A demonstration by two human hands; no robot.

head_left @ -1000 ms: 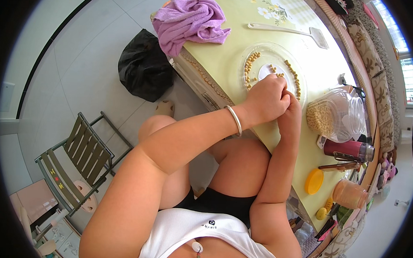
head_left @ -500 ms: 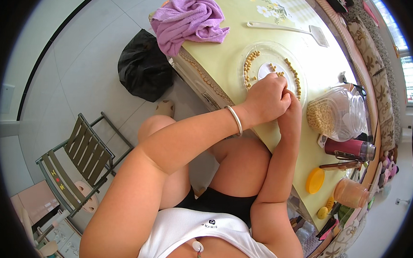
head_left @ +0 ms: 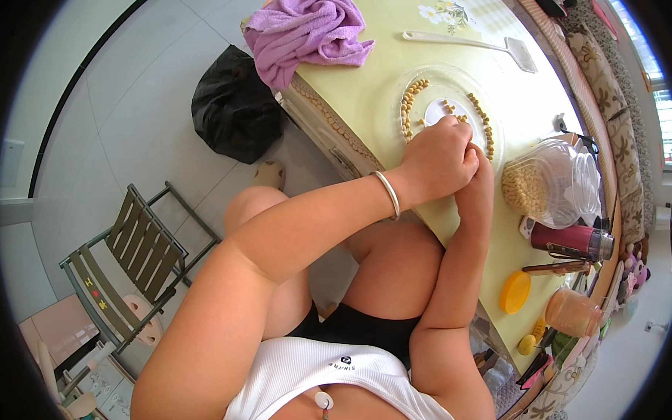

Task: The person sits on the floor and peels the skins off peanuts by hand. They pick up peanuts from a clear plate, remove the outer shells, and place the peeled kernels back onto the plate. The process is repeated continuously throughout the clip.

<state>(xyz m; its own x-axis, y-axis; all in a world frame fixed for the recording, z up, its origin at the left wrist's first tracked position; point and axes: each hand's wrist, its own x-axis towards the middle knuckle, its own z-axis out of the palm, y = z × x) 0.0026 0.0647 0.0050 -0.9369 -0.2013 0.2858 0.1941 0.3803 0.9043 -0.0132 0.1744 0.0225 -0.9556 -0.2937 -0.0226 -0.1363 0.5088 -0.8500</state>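
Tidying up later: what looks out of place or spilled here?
Nothing spilled: the beans sit in rows on the clear plate under both hands. Only the purple towel looks untidy, crumpled over the table corner.

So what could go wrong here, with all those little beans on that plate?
The clear plate sits near the table edge, so a nudge from the hands, left hand over right hand, might scatter the beans. The open clear jar of beans lies on its side and could spill.
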